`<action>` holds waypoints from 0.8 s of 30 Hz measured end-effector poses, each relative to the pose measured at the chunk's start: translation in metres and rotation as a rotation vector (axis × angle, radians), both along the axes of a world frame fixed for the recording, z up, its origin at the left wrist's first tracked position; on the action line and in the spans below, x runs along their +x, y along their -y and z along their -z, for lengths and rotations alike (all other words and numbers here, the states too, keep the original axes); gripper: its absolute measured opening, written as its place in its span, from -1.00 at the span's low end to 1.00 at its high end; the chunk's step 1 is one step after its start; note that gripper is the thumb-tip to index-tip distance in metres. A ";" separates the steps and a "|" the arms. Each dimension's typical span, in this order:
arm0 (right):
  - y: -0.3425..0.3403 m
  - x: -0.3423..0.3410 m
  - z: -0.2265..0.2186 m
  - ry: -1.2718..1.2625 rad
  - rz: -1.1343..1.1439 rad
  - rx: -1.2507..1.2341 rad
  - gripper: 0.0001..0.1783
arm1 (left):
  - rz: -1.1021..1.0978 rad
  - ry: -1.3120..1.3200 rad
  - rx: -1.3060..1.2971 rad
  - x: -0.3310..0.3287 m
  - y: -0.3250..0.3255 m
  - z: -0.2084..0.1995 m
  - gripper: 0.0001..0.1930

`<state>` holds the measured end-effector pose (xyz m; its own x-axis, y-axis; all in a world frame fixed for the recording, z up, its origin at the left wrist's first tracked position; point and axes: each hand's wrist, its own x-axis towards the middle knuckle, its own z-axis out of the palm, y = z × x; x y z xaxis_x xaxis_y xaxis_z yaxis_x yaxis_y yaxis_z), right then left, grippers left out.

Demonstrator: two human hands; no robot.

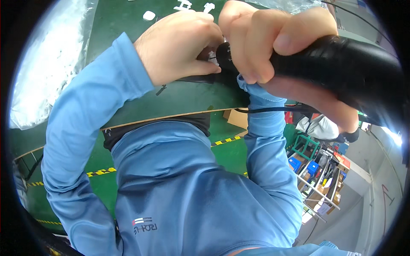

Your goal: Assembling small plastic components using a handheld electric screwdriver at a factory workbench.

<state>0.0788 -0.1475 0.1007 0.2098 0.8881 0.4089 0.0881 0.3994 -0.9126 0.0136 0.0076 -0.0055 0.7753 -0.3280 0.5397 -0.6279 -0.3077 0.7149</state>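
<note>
My right hand (256, 42) is wrapped round a thick black electric screwdriver (341, 64), which lies almost level and points left. Its narrow front end meets a small white plastic part (212, 59). Thumb and fingers of my left hand (181, 49) pinch that part just above the green table; most of it is hidden by the fingers. Beyond my left hand lie a rounded white piece (149, 16) and white plastic clips (208, 7). A dark flat item (196, 79) lies on the table under the hands.
A clear plastic bag full of white parts (47, 72) covers the left of the green table (115, 21). More clear plastic sheeting (290, 3) lies at the far side. A black cable (273, 109) runs along the table's near edge. Shelving with blue bins (313, 167) stands to the right.
</note>
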 end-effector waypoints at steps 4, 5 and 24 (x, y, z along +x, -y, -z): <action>-0.009 0.004 0.000 0.033 -0.054 0.094 -0.65 | -0.016 -0.001 -0.018 -0.001 0.000 0.001 -0.78; -0.012 0.006 -0.001 0.042 -0.067 0.116 -0.63 | -0.017 0.005 -0.008 -0.001 0.000 0.002 -0.79; 0.042 0.045 0.003 0.121 0.021 0.341 0.07 | 0.107 -0.148 0.068 -0.004 -0.004 -0.018 -0.71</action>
<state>0.1242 -0.1896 0.0978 0.1581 0.6924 0.7039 0.1988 0.6760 -0.7096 0.0096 0.0112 0.0125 0.8035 -0.4447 0.3958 -0.5488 -0.2955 0.7820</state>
